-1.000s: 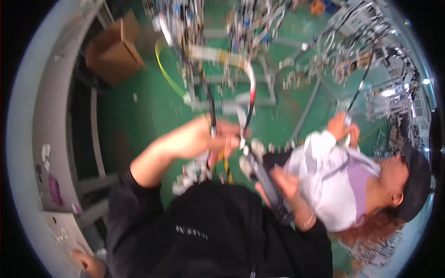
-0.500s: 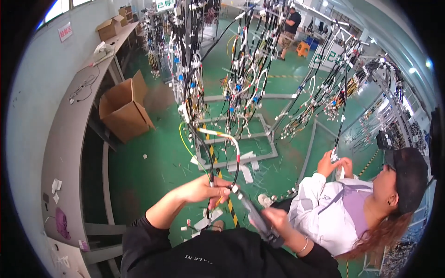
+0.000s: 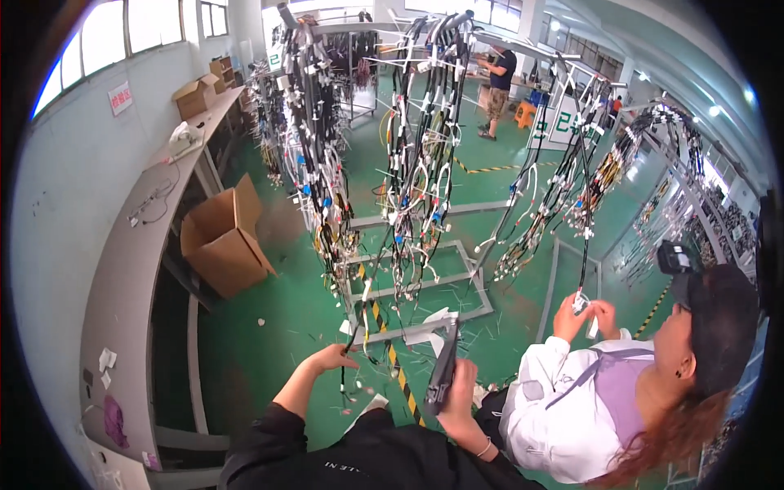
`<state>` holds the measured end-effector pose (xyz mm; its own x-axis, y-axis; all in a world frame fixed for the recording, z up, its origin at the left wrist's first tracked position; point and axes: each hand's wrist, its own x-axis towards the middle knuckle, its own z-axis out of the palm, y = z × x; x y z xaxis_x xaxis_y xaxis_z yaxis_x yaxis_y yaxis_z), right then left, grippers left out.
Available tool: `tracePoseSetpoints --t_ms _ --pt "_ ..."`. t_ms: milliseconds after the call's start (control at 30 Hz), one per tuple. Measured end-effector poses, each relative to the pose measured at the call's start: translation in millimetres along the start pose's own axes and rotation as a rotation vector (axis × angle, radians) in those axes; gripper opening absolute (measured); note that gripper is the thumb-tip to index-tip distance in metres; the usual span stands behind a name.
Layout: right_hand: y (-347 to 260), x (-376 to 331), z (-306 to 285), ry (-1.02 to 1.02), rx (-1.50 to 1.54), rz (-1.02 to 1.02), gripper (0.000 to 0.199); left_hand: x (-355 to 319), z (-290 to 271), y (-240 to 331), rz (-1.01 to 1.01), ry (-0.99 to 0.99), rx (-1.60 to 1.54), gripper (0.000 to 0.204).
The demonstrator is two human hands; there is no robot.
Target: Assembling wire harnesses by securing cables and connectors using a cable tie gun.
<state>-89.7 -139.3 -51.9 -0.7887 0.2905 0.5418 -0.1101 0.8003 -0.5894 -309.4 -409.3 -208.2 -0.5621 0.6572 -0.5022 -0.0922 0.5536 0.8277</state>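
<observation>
— While the view is tilting up from the lap toward the racks, what is changing for the hands?

— Both are drawing apart and lowering; the left hand (image 3: 333, 358) is now pinching the dangling end of a thin black wire strand (image 3: 351, 343) hanging from the tall rack of bundled black and white cable harnesses (image 3: 327, 188) at twelve o'clock; the right hand (image 3: 459, 390) is clenching a dark, long-bodied hand tool (image 3: 443, 371), its tip pointing up toward the rack; so the work is looking to be moving from the lap to the hanging strand.

— And the containers?

— An open brown cardboard box (image 3: 222, 241) is sitting on the green floor at ten o'clock beside the grey workbench (image 3: 122, 269); I cannot tell what is in it; a closed one is resting on the bench farther back.

— Anyone nearby?

— A person in a white jacket (image 3: 563, 400) at four o'clock is fingering a small white piece.
</observation>
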Motion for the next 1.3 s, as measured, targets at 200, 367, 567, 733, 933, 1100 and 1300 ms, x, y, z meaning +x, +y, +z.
tracePoseSetpoints --t_ms 200,367,567,733,933,1100,1300 --pt "11.0 71.0 50.0 0.05 -0.277 0.02 0.05 55.6 -23.8 160.2 0.421 0.516 -0.289 0.067" --pt "7.8 137.2 75.1 0.387 0.126 0.038 0.045 75.5 -49.0 301.5 0.521 0.115 -0.426 0.028" --pt "44.2 259.7 16.9 0.574 0.002 -0.133 0.043 103.2 -105.9 501.1 1.481 1.228 0.075 0.018" --pt "47.4 340.0 -24.0 0.55 -0.083 -0.254 0.048 104.7 -119.3 605.3 1.178 0.892 0.123 0.081" --pt "78.3 378.8 -25.0 0.622 0.043 -0.303 0.039 113.3 -123.6 591.6 1.284 0.81 -0.085 0.038" --pt "94.1 441.4 -27.7 0.482 0.231 -0.302 0.033 141.8 -152.9 635.1 1.471 1.576 0.176 0.047" --pt "126.2 532.9 -52.8 0.212 0.661 -0.312 0.04 130.8 -149.8 632.2 1.435 0.895 -0.452 0.021"
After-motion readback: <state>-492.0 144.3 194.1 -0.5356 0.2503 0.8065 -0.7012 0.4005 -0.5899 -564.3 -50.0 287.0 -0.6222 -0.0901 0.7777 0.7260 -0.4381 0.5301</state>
